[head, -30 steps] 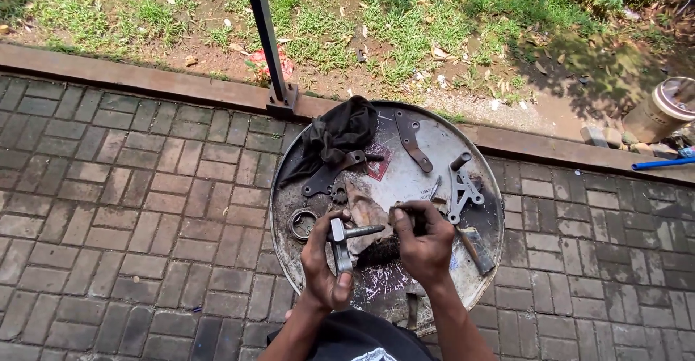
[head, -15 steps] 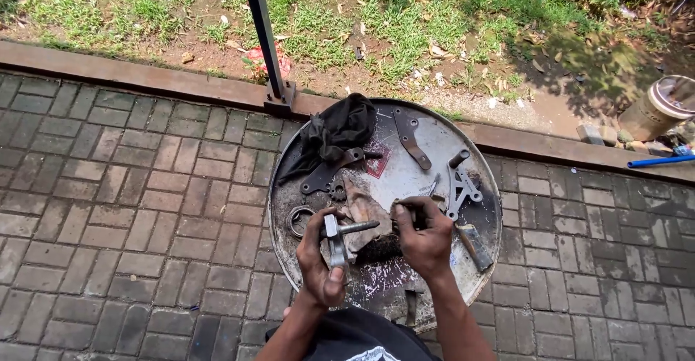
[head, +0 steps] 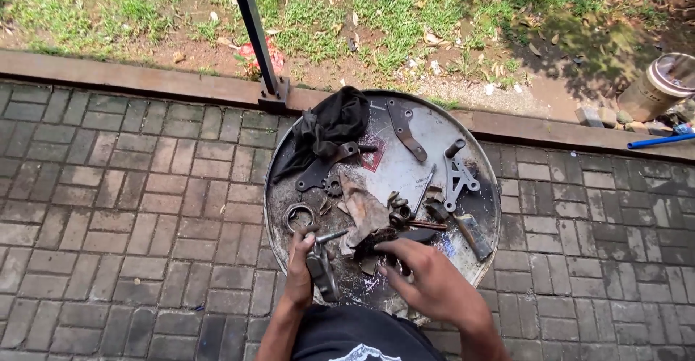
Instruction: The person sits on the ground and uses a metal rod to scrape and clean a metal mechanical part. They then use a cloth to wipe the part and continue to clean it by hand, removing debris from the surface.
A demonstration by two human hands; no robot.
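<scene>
We see one round metal tray (head: 478, 158) lying on brick paving (head: 123, 187), just below a kerb and a grass strip. Our left hand (head: 300, 267) is closed around a small grey metal part (head: 322, 270), held upright over the tray's near rim, with a short bolt (head: 331, 236) sticking out by the thumb. Our right hand (head: 427, 278) hovers beside it with its fingers curled over dark scraps on the tray; we cannot tell whether it grips anything. On the tray we count one black rag (head: 329, 126), one worn brown cloth (head: 364, 213), two long flat brackets (head: 403, 129), one forked bracket (head: 457, 180) and one metal ring (head: 298, 216). One dark post (head: 255, 32) stands by the kerb.
</scene>
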